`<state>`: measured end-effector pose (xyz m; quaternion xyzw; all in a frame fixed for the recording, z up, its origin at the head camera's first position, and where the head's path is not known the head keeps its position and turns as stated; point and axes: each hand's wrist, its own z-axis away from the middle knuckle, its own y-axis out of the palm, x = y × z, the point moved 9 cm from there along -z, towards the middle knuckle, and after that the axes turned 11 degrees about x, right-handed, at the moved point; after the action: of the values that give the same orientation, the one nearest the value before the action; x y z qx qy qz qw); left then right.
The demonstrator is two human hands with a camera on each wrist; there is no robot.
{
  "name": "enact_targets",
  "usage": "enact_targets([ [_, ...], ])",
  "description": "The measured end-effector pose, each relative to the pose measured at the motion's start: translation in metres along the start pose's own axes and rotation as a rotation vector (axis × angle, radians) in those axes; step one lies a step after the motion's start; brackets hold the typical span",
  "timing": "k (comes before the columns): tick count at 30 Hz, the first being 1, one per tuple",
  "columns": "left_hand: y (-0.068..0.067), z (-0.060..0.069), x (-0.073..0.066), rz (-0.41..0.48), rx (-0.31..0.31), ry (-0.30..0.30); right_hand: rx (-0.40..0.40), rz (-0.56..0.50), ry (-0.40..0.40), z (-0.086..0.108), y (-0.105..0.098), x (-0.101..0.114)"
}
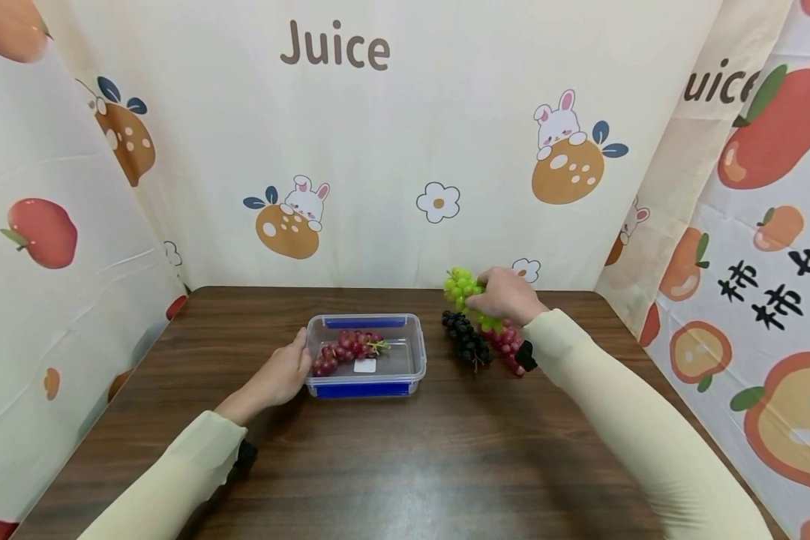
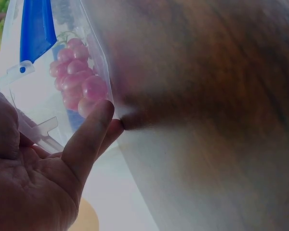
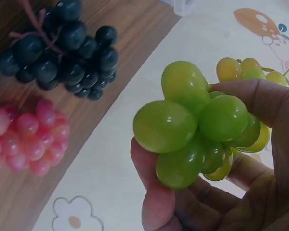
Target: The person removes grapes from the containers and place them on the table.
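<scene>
My right hand (image 1: 506, 294) holds a bunch of green grapes (image 1: 460, 286) above the table's right part; in the right wrist view, the fingers and thumb curl round the green grapes (image 3: 197, 125). Below it lie a bunch of black grapes (image 1: 467, 339) and a bunch of red grapes (image 1: 506, 345), partly hidden by the right wrist. A clear plastic container (image 1: 415, 352) with blue clips stands left of them, lidless. Inside, along its left side, lies another bunch of red grapes (image 1: 347, 351). My left hand (image 1: 283, 371) rests against the container's left wall, its fingers fairly straight in the left wrist view.
The brown wooden table (image 1: 391, 465) ends at a printed cloth backdrop (image 1: 378, 135), with more printed cloth at both sides. A white label (image 1: 364, 365) shows in the container's bottom. A black band (image 1: 526, 356) sits at the right wrist.
</scene>
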<state>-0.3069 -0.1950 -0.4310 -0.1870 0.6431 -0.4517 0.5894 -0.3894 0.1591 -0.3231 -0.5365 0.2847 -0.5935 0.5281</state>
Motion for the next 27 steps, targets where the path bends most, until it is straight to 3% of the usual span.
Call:
enact_targets([
  [6, 0.0, 0.0, 0.0, 0.009, -0.004, -0.003, 0.007, -0.028, 0.022, 0.002, -0.004, -0.015],
  [13, 0.0, 0.001, -0.002, 0.0, -0.01, 0.009, -0.02, 0.012, 0.041, 0.004, -0.01, -0.027],
  [27, 0.0, 0.001, 0.0, 0.011, 0.0, 0.002, -0.039, 0.049, 0.11, 0.003, -0.004, -0.062],
])
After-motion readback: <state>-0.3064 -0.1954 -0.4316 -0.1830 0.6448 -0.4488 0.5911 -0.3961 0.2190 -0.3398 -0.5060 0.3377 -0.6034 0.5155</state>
